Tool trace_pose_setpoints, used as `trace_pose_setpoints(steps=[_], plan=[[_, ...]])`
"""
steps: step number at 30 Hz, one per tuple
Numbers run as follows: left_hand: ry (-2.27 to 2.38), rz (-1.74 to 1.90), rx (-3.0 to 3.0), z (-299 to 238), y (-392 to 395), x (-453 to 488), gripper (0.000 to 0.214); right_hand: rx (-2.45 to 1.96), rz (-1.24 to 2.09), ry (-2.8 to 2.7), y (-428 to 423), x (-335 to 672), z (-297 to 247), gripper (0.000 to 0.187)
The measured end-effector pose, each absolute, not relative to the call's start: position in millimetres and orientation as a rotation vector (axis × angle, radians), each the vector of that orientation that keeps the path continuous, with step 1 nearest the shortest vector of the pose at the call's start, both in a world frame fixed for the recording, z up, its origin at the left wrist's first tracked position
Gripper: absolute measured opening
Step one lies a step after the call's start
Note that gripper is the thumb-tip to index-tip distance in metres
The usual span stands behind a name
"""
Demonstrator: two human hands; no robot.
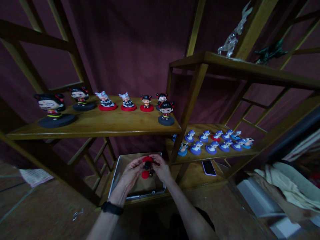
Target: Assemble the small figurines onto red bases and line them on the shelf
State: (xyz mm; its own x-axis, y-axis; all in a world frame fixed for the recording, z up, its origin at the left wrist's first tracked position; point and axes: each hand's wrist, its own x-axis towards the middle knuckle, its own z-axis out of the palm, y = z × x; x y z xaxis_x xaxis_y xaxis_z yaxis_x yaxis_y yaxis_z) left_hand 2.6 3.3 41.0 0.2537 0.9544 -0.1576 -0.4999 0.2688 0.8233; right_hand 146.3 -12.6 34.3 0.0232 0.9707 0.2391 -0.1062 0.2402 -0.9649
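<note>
My left hand (131, 173) and my right hand (161, 168) meet over an open cardboard box (120, 170) on the lowest shelf. Both pinch small figurines (147, 165) with red bases and dark heads, one red base at the top and one lower down. How many figurines are between the fingers I cannot make out. A black band is on my left wrist.
A wooden shelf (100, 128) above carries several big-headed figurines on red and dark bases, the nearest (166, 114) at its right end. A lower right shelf holds several blue figurines (212, 140). A phone (208, 167) lies beneath. Cloth is piled at the right.
</note>
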Motion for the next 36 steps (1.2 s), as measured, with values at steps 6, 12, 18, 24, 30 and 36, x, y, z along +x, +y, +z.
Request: trace_pose_setpoints(steps=[6,12,18,24,30,36], plan=[[0.779,1.199,0.818,46,-1,7,0.031,-1.079,0.829,-1.391,-32,150,50,0.028],[0.763,1.185,0.824,45,-1,9,0.032,-1.086,0.867,-1.336,-31,147,49,0.028],[0.842,1.099,0.717,36,0,17,0.029,-1.072,1.209,-0.941,-16,138,30,0.030],[0.915,1.086,0.668,34,0,16,0.027,-1.076,1.373,-0.799,-17,138,27,0.024],[0.913,1.066,0.637,29,1,13,0.023,-1.035,1.428,-0.746,-20,139,29,0.024],[0.962,1.083,0.624,27,-10,5,0.025,-0.953,1.467,-0.808,-23,132,20,0.027]])
